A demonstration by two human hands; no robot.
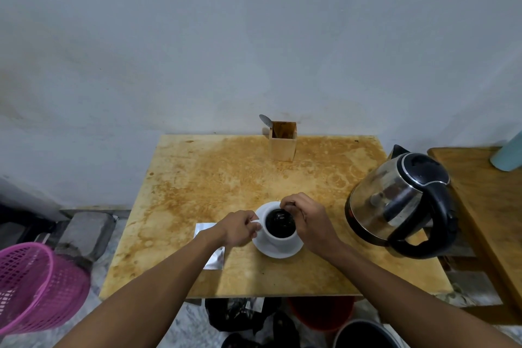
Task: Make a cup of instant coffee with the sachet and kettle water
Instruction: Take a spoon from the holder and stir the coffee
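Observation:
A white cup [278,239] full of dark coffee stands on a white saucer [278,252] near the front middle of the stained wooden table [214,178]. My left hand [240,227] pinches the cup's handle on its left side. My right hand [306,219] is over the cup's right rim, fingers closed on a spoon [282,216] that dips into the coffee. A silver sachet [213,256] lies flat on the table, partly under my left forearm. The steel kettle [395,200] with a black handle and lid sits at the table's right edge.
A wooden holder [282,143] with a spoon [265,120] in it stands at the table's back edge by the wall. A pink basket [34,285] is on the floor at left. A second wooden table [485,206] with a teal bottle [508,155] adjoins at right. Dark bags and pots lie below.

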